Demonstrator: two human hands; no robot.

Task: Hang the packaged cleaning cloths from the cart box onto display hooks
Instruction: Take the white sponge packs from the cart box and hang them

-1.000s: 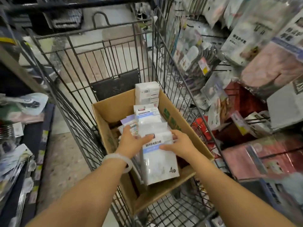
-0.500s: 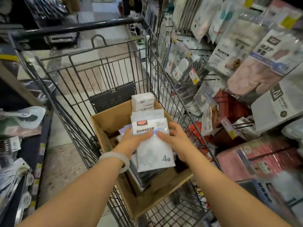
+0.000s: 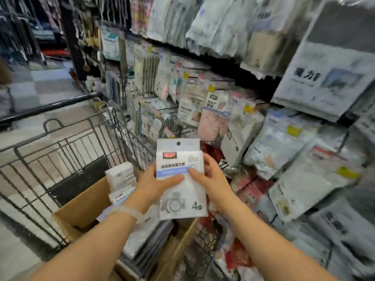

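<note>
The left hand (image 3: 154,183) grips the pack (image 3: 181,179) from its left edge, thumb laid across the front on the blue band, the other fingers hidden behind. The right hand (image 3: 211,179) grips the pack's right edge the same way, thumb on the front touching the blue band near the left thumb, fingertips curled round the side. A pale bracelet (image 3: 126,211) sits on the left wrist. The pack is held upright, clear of the box (image 3: 81,211), its hang hole at the top and a "4" at its lower right; the small print is too blurred to read.

Below the hands the box stands in the cart (image 3: 60,155). More packs (image 3: 120,176) stand in it on end; those under the left forearm are partly covered and smeared by blur, so their number cannot be told. The box's near edge is cut off by the arms.

To the right, the display (image 3: 253,118) is crowded with hanging packets, most blurred; the hooks themselves are largely hidden behind the goods. A large grey packet (image 3: 328,82) at the upper right runs out of view. The floor (image 3: 50,86) shows at the left, beyond the cart's handle.
</note>
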